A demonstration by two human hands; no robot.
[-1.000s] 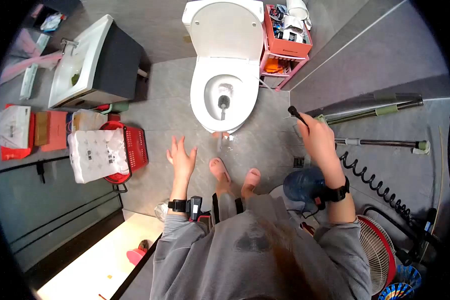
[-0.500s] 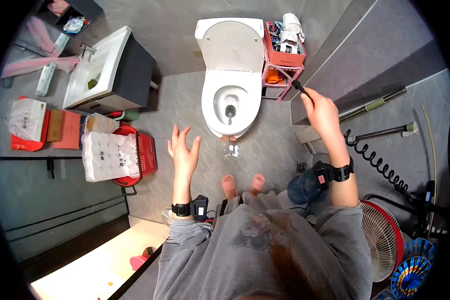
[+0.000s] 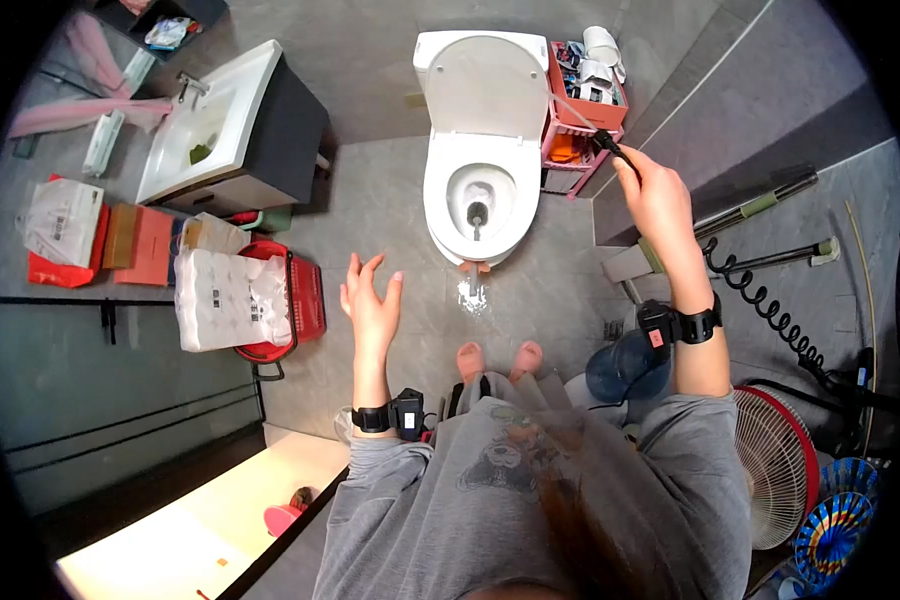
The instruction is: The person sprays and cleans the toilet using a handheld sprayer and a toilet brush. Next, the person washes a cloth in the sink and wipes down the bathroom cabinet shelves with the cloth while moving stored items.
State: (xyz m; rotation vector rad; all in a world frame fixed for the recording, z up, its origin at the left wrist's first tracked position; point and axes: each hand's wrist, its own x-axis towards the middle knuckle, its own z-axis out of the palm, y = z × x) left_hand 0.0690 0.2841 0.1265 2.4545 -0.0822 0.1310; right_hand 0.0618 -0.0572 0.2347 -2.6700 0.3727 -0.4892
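My right hand (image 3: 658, 205) is raised to the right of the toilet, its fingers wrapped round a black spray nozzle (image 3: 606, 142). A thin pale streak, like a water jet, runs from the nozzle's tip up and left towards the raised toilet lid (image 3: 484, 88). Over the floor left of the toilet hangs my left hand (image 3: 372, 308), fingers spread and nothing in them. The white toilet (image 3: 436, 210) stands ahead with its bowl uncovered. Something dark shows at the bottom of the bowl. Both wrists carry black strapped devices.
Behind my right hand is a pink rack (image 3: 570, 180) with an orange box (image 3: 595, 112) on top. A coiled black hose (image 3: 765, 318), a blue water jug (image 3: 625, 372) and a fan (image 3: 770, 465) are at right. A red basket (image 3: 310, 298) and washbasin (image 3: 160, 160) stand left.
The view has shifted, so the toilet and basin appear farther right. A pale streak now shows at the nozzle's tip. My left hand stays spread in much the same place.
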